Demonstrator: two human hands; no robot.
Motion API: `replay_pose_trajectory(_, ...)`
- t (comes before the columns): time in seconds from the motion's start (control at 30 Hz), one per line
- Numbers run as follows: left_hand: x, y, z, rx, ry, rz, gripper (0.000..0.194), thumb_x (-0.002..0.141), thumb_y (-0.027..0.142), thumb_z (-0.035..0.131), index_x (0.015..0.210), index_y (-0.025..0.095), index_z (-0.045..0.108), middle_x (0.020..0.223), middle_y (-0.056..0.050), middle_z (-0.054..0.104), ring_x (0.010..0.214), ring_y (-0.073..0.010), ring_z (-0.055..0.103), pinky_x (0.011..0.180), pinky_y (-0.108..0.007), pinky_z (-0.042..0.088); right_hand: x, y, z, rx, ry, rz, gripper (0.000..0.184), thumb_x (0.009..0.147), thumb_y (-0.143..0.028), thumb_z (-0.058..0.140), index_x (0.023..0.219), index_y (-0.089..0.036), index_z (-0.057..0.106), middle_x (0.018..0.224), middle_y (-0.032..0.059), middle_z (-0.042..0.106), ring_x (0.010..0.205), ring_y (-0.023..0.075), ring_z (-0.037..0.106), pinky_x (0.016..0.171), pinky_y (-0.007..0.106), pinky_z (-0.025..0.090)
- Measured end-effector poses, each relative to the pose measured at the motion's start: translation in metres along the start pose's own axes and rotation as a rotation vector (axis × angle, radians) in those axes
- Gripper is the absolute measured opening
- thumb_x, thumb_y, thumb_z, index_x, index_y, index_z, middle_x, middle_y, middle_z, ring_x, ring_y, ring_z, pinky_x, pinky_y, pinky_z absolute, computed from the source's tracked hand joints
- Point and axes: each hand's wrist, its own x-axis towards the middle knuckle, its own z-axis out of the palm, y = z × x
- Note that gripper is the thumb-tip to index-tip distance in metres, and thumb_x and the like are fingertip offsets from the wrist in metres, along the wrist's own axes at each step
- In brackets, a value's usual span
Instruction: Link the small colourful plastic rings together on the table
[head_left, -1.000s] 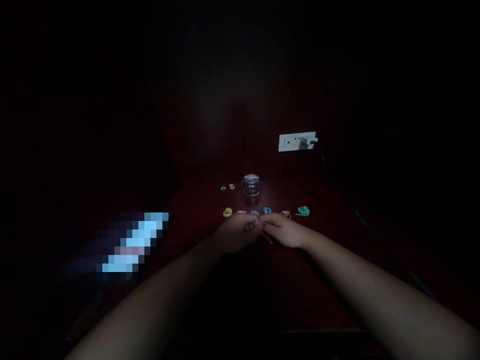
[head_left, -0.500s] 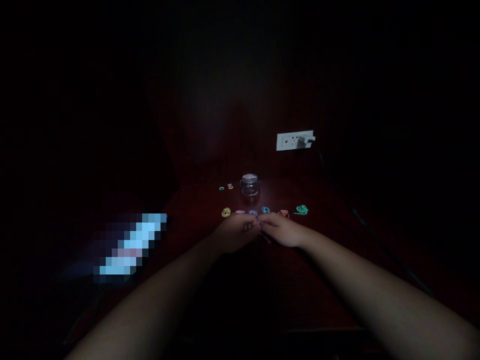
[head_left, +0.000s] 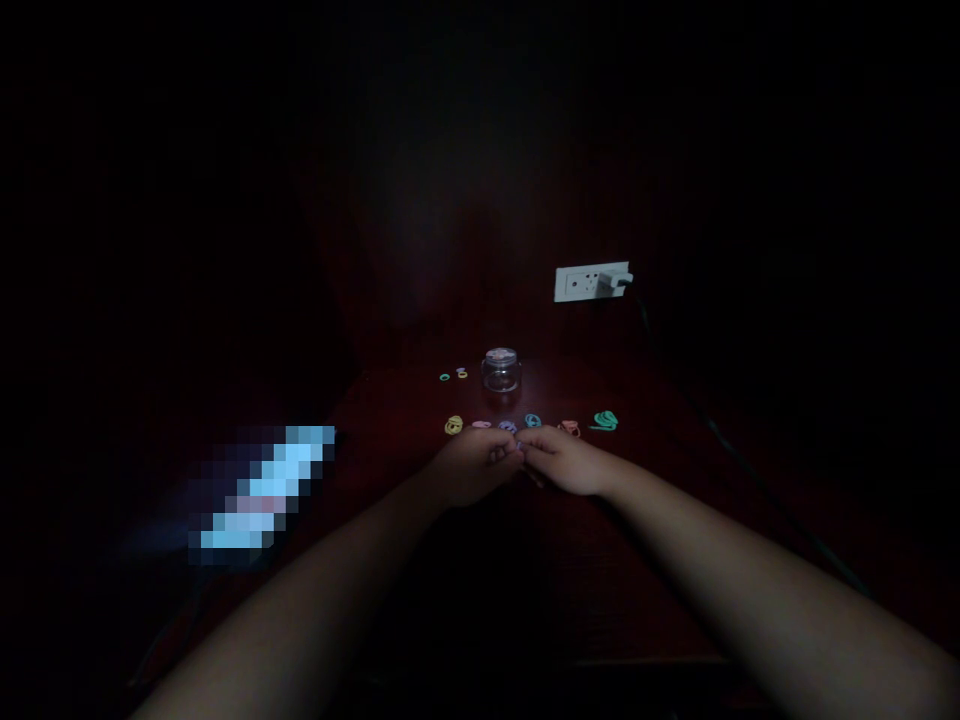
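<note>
My left hand (head_left: 476,465) and my right hand (head_left: 562,460) meet at the fingertips above the dark red table. Both are closed in a pinch on a small purple hair tie (head_left: 519,447), mostly hidden by the fingers. Just beyond them lies a row of hair ties in small heaps by colour: yellow (head_left: 454,425), pink (head_left: 481,425), purple (head_left: 508,427), blue (head_left: 532,421), orange (head_left: 570,428) and green (head_left: 604,421). My hands partly cover the middle heaps.
A clear lidded jar (head_left: 501,372) stands behind the row. Left of it lie a few loose rings, one green (head_left: 445,377) and one yellow (head_left: 462,375). A glowing, pixelated screen (head_left: 270,490) is at left. A socket (head_left: 591,282) holds a plug, its cable (head_left: 750,470) running down the right.
Almost nothing differs. Both hands stay together at the same spot with slight finger movement, and the view has shifted very slightly.
</note>
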Motion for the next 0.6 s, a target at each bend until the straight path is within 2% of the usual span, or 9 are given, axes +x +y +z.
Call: replay_pose_trajectory(0.6, 0.0003, 0.0004, -0.0001, -0.005, -0.009, 0.002, 0.027, 0.082, 0.032, 0.041, 0.064, 0.014, 0.051, 0.056, 0.002, 0.055, 0.05, -0.0069, 0.045, 0.052, -0.019, 0.034, -0.0007, -0.0013, -0.0004, -0.01, -0.002, -0.019, 0.025, 0.085, -0.026, 0.034, 0.071, -0.014, 0.051, 0.052, -0.0027, 0.046, 0.047, 0.0075, 0.044, 0.045, 0.019, 0.034)
